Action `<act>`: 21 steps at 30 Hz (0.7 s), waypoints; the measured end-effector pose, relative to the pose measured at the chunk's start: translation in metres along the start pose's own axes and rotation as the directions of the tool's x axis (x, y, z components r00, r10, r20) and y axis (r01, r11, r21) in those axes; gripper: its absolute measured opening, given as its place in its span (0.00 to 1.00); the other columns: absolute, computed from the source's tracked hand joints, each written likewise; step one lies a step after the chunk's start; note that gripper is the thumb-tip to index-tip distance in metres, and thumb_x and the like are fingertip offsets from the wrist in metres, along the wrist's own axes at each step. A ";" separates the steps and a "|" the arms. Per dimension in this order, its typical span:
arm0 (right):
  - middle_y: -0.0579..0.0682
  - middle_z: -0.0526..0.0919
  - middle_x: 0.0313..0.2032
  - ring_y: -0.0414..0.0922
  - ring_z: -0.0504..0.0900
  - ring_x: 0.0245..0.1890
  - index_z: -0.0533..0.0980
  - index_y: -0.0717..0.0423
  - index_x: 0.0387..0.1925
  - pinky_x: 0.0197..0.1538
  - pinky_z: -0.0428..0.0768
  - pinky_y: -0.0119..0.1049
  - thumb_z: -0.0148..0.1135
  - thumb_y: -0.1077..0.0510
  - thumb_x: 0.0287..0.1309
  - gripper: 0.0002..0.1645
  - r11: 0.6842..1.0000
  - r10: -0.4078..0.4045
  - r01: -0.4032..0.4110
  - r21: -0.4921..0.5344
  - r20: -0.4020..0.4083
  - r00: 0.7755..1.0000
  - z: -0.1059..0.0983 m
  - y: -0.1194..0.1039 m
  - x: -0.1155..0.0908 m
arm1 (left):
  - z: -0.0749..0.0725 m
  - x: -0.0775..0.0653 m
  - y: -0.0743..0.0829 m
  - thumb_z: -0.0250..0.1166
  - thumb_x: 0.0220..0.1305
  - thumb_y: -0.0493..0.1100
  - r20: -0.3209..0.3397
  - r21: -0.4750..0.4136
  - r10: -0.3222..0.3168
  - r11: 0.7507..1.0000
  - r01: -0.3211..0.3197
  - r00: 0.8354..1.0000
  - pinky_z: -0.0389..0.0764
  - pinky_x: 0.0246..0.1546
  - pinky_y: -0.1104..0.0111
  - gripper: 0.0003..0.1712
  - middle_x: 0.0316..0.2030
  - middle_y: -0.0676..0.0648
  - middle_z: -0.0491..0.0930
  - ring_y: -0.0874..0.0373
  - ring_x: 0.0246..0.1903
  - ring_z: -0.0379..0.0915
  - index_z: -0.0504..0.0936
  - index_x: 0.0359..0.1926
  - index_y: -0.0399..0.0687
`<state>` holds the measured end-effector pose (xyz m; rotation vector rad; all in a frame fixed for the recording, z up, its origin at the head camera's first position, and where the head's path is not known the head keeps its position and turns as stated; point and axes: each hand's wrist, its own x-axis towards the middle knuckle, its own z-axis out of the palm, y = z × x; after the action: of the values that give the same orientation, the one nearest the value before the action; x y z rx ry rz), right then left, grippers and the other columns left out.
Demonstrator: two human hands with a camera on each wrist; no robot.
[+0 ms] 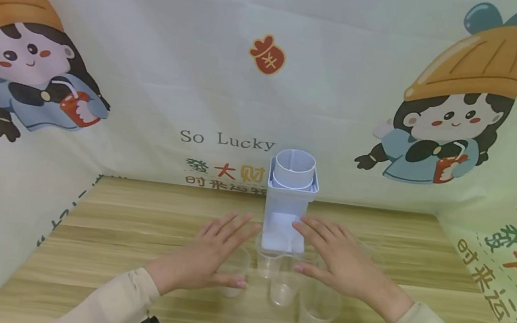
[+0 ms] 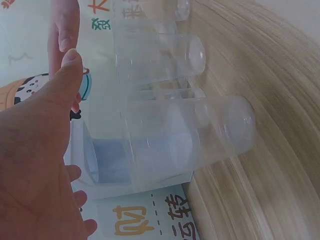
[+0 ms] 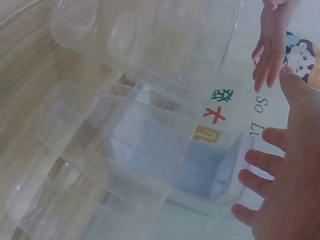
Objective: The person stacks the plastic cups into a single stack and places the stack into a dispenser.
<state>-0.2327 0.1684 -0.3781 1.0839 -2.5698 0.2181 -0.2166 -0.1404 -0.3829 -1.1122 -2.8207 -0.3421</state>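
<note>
Wood-grain table (image 1: 124, 218) before you bears clear cups (image 1: 317, 313) near the pale container (image 1: 286, 201); your left hand (image 1: 206, 254) and right hand (image 1: 348, 262) hover above cup-rim height, fingers nearly straight, holding nothing, so a low sweep could topple cups

From my head feed, bare wood on the surface (image 1: 124, 218) gives me a lane at left of frame, outside the left hand (image 1: 205, 259). Right of frame, more wood lies beyond the right hand (image 1: 350, 261). Between them at lower centre, clear cups (image 1: 317, 313) crowd the way; at centre, a tall pale-blue stand (image 1: 286, 204) blocks my straight run toward the printed cloth (image 1: 193, 58).
</note>
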 end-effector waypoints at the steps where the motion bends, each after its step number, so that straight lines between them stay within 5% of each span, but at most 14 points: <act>1: 0.55 0.69 0.70 0.56 0.70 0.68 0.60 0.49 0.74 0.70 0.67 0.58 0.60 0.34 0.60 0.46 1.000 -0.008 0.008 -0.002 -0.017 1.000 0.000 0.000 0.001 | 0.001 0.000 -0.001 0.65 0.57 0.69 -0.013 -0.001 -0.001 1.000 0.001 1.000 0.52 0.72 0.35 0.59 0.79 0.41 0.43 0.35 0.77 0.39 0.46 0.79 0.54; 7: 0.53 0.75 0.65 0.53 0.74 0.66 0.67 0.52 0.69 0.70 0.69 0.54 0.63 0.37 0.60 0.42 1.000 0.009 -0.009 -0.016 -0.016 1.000 -0.002 -0.005 0.013 | 0.005 -0.005 -0.009 0.69 0.52 0.69 -0.090 -0.022 -0.038 0.999 0.036 0.995 0.55 0.72 0.38 0.63 0.78 0.42 0.49 0.39 0.76 0.46 0.46 0.78 0.49; 14: 0.53 0.80 0.60 0.54 0.77 0.62 0.73 0.55 0.64 0.68 0.72 0.53 0.62 0.36 0.61 0.38 0.994 0.105 -0.106 0.023 0.050 0.993 0.002 -0.012 0.032 | 0.011 -0.012 -0.019 0.74 0.47 0.68 -0.129 -0.028 -0.115 0.993 0.113 0.985 0.59 0.71 0.44 0.64 0.67 0.42 0.67 0.42 0.67 0.60 0.52 0.77 0.48; 21: 0.56 0.82 0.58 0.56 0.79 0.60 0.75 0.58 0.61 0.64 0.74 0.55 0.63 0.36 0.59 0.38 0.976 0.194 -0.206 0.071 0.147 0.970 0.009 -0.014 0.047 | 0.023 -0.014 -0.027 0.72 0.47 0.69 -0.185 0.000 -0.105 0.994 0.107 0.977 0.65 0.66 0.47 0.59 0.56 0.45 0.77 0.48 0.59 0.66 0.62 0.73 0.42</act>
<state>-0.2555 0.1253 -0.3693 0.8950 -2.8207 0.3162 -0.2251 -0.1628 -0.4122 -0.8796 -2.7194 -0.4156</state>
